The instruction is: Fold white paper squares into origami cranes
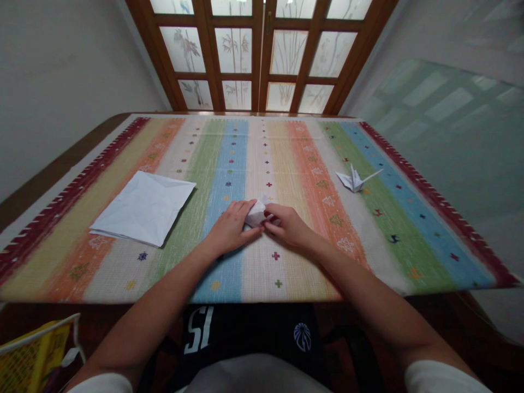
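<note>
My left grip [231, 226] and right grip [289, 226] are both closed on a small folded white paper [256, 214], held just above the middle of the striped cloth [262, 284]. A paper crane [354, 180] lies farther right, well apart, and a flat folded white sheet [143, 208] lies to the left.

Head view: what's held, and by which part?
A folded white paper is held at its two sides, between the fingers of the left hand and the right hand. Exact grip partly hidden.
</note>
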`<state>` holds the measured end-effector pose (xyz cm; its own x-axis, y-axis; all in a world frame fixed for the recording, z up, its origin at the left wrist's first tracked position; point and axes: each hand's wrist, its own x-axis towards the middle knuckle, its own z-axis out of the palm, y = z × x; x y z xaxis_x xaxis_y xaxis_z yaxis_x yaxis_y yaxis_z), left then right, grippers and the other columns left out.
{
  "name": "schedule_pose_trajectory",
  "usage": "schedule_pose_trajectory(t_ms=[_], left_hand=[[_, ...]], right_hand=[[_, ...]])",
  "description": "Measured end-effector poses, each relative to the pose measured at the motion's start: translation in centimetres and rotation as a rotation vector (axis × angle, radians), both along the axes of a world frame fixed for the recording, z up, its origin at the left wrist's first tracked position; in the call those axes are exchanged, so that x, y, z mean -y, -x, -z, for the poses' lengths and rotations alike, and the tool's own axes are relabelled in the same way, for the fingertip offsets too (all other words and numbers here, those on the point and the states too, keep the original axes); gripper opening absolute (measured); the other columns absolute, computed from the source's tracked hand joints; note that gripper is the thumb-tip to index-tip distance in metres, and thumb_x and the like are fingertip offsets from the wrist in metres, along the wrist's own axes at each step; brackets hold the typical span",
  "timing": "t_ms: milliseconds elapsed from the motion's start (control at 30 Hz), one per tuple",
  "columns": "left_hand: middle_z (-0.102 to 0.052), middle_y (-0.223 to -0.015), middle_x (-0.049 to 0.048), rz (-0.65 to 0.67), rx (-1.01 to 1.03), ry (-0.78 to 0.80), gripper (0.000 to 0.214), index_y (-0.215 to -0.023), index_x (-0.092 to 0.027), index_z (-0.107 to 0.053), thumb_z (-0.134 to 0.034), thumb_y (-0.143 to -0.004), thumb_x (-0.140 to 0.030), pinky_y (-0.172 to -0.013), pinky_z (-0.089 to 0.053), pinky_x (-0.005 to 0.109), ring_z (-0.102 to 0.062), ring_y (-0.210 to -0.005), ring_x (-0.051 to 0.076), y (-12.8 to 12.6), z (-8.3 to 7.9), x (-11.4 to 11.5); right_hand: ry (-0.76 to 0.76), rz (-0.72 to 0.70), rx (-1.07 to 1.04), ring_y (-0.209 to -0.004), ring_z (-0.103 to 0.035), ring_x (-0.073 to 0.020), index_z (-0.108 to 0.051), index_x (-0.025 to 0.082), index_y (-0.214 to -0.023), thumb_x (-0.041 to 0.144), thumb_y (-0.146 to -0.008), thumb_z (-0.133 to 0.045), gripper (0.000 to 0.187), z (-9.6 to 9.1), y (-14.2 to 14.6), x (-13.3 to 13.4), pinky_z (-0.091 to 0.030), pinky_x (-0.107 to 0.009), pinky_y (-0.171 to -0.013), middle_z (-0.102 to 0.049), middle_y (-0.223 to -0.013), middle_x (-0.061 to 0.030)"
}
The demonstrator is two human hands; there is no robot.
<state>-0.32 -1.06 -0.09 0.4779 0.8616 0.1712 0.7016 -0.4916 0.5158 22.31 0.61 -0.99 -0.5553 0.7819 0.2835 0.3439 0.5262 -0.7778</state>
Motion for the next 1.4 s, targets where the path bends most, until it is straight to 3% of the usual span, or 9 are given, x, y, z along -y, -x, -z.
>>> schedule_pose_trajectory(t_ms=[133, 233, 400, 567, 667, 833, 1033, 1200, 1400], left_hand=[[-0.064, -0.146, 0.016, -0.019, 0.009, -0.008, 0.056, -0.153, -0.02, -0.051, -0.062, -0.103, -0.041, -0.116, -0.05, 0.053, -0.058, -0.135, 0.034, -0.5, -0.2, 0.1], [-0.062, -0.149, 0.017, -0.018, 0.0, -0.019, 0.062, -0.155, -0.018, -0.049, -0.063, -0.096, -0.031, -0.117, -0.049, 0.054, -0.057, -0.137, 0.035, -0.5, -0.2, 0.1], [-0.063, -0.149, 0.0177, -0.004, -0.005, -0.021, 0.072, -0.156, -0.015, -0.047, -0.061, -0.085, -0.018, -0.12, -0.048, 0.055, -0.056, -0.138, 0.035, -0.4, -0.3, 0.1], [-0.063, -0.147, 0.0181, 0.029, -0.016, -0.032, 0.069, -0.153, -0.013, -0.051, -0.06, -0.085, -0.015, -0.119, -0.047, 0.055, -0.056, -0.135, 0.035, -0.8, -0.3, 0.4], [-0.062, -0.145, 0.0187, 0.032, -0.026, -0.055, 0.064, -0.152, -0.012, -0.052, -0.056, -0.089, -0.013, -0.119, -0.047, 0.055, -0.055, -0.134, 0.034, -1.0, -0.2, 0.6], [-0.061, -0.145, 0.0172, 0.046, -0.008, -0.083, 0.062, -0.155, -0.014, -0.053, -0.048, -0.093, -0.007, -0.12, -0.046, 0.053, -0.054, -0.133, 0.031, -1.1, 0.2, 0.6], [-0.065, -0.136, 0.016, -0.013, 0.054, -0.099, 0.059, -0.149, -0.015, -0.059, -0.046, -0.093, -0.004, -0.116, -0.049, 0.053, -0.058, -0.127, 0.03, -1.0, 0.4, 0.4], [-0.07, -0.123, 0.013, -0.06, 0.054, -0.099, 0.039, -0.134, -0.02, -0.071, -0.05, -0.101, -0.013, -0.107, -0.054, 0.049, -0.064, -0.117, 0.029, -1.0, 0.0, 0.3], [-0.074, -0.109, 0.0096, -0.073, -0.023, -0.118, 0.026, -0.113, -0.023, -0.081, -0.06, -0.1, -0.016, -0.093, -0.057, 0.04, -0.068, -0.105, 0.026, -1.2, -0.4, 0.5]], right_hand=[[-0.094, 0.093, -0.042, -0.093, -0.065, -0.0224, -0.064, 0.022, -0.108, 0.016, -0.089, -0.07, 0.02, 0.3, 0.3, -0.4, -0.053, -0.036, -0.085, -0.072, -0.107, -0.0073], [-0.207, 0.191, -0.042, -0.101, -0.064, -0.0259, -0.063, 0.023, -0.111, 0.02, -0.091, -0.076, 0.024, 0.0, 0.3, -0.6, -0.052, -0.039, -0.089, -0.07, -0.111, -0.0088], [-0.249, 0.328, -0.071, -0.088, -0.061, -0.0217, -0.063, 0.024, -0.122, 0.016, -0.091, -0.072, 0.033, 0.1, 0.0, -0.8, -0.051, -0.036, -0.078, -0.067, -0.117, -0.0084], [-0.183, 0.284, -0.024, -0.074, -0.056, -0.0183, -0.068, 0.022, -0.097, 0.003, -0.081, -0.068, 0.025, 0.5, 0.0, -1.0, -0.045, -0.032, -0.072, -0.066, -0.087, -0.0011], [-0.175, 0.295, -0.038, -0.071, -0.053, -0.0175, -0.066, 0.022, -0.09, 0.003, -0.078, -0.067, 0.022, 0.5, 0.2, -1.0, -0.041, -0.03, -0.069, -0.062, -0.081, 0.0007], [-0.161, 0.285, -0.058, -0.07, -0.049, -0.0172, -0.065, 0.023, -0.092, 0.006, -0.079, -0.067, 0.022, 0.3, 0.5, -0.7, -0.039, -0.03, -0.068, -0.057, -0.079, 0.0022], [-0.203, 0.161, -0.085, -0.075, -0.053, -0.0178, -0.065, 0.024, -0.106, 0.01, -0.085, -0.067, 0.025, -0.1, 0.9, 0.0, -0.042, -0.031, -0.071, -0.06, -0.087, 0.0003], [-0.141, 0.135, -0.075, -0.069, -0.052, -0.0156, -0.062, 0.025, -0.113, 0.014, -0.088, -0.069, 0.028, -0.3, 0.8, 0.2, -0.041, -0.029, -0.069, -0.057, -0.08, 0.0041], [-0.127, 0.171, -0.077, -0.062, -0.047, -0.0141, -0.059, 0.025, -0.111, 0.011, -0.088, -0.064, 0.027, -0.1, 0.7, 0.1, -0.036, -0.028, -0.064, -0.047, -0.071, 0.0078]])
